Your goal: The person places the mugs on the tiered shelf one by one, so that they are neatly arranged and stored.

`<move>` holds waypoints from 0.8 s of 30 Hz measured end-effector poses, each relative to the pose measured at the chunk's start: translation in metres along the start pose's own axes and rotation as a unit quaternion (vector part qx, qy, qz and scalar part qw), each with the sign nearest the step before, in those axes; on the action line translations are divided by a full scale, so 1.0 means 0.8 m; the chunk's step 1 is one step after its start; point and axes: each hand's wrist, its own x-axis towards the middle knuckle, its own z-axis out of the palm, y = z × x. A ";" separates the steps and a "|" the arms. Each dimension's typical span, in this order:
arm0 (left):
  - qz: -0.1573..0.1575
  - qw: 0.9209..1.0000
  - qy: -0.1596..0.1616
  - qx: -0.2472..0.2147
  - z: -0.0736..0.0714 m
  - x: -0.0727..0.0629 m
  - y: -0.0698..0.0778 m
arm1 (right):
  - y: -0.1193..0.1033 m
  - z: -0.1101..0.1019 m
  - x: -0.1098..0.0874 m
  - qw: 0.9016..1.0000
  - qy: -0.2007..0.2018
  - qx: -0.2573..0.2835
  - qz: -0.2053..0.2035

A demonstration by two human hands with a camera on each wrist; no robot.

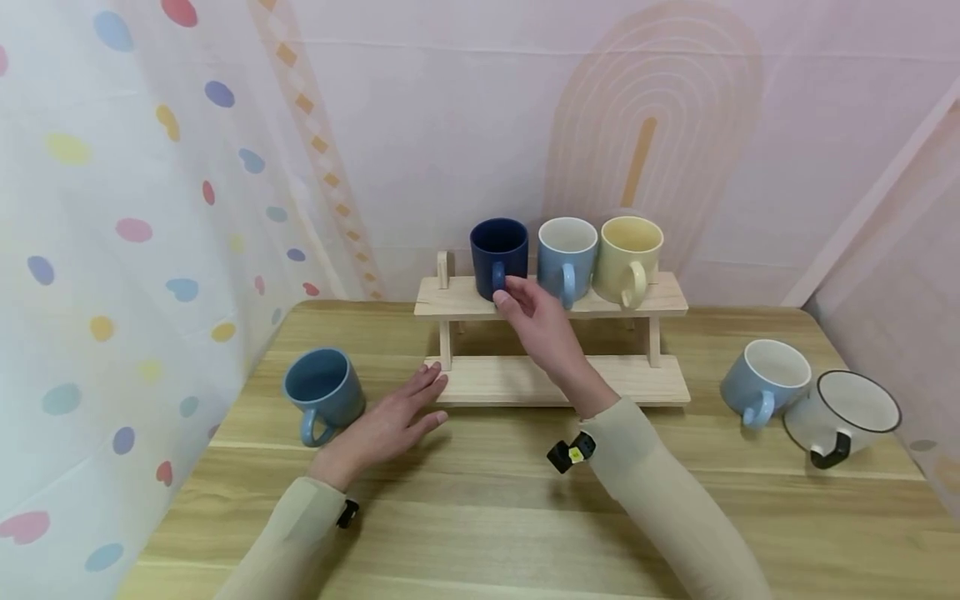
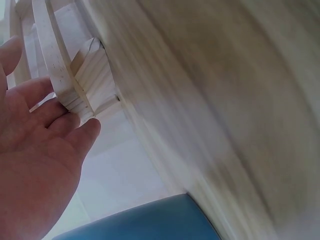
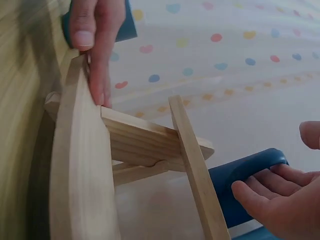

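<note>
On the upper tier of a wooden two-tier rack [image 1: 551,311] stands a dark blue mug [image 1: 487,242], its handle facing front. My right hand [image 1: 551,333] reaches up to that handle. In the right wrist view its fingers [image 3: 265,200] touch the mug handle [image 3: 260,160], while the thumb stands apart. My left hand [image 1: 390,429] lies with extended fingers on the left end of the lower tier; the left wrist view shows its fingers [image 2: 65,125] against that board end. A teal blue mug [image 1: 341,387] stands on the table just left of that hand.
A light blue mug [image 1: 555,262] and a yellow mug [image 1: 611,262] share the upper tier, right of the dark blue one. Another light blue mug [image 1: 742,383] and a white black-rimmed mug [image 1: 810,425] stand at the table's right. Curtains hang behind and at the left.
</note>
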 end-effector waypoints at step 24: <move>0.010 1.000 0.018 0.003 0.006 0.003 -0.007 | 0.030 -0.047 -0.078 0.992 -0.002 -0.110 -0.067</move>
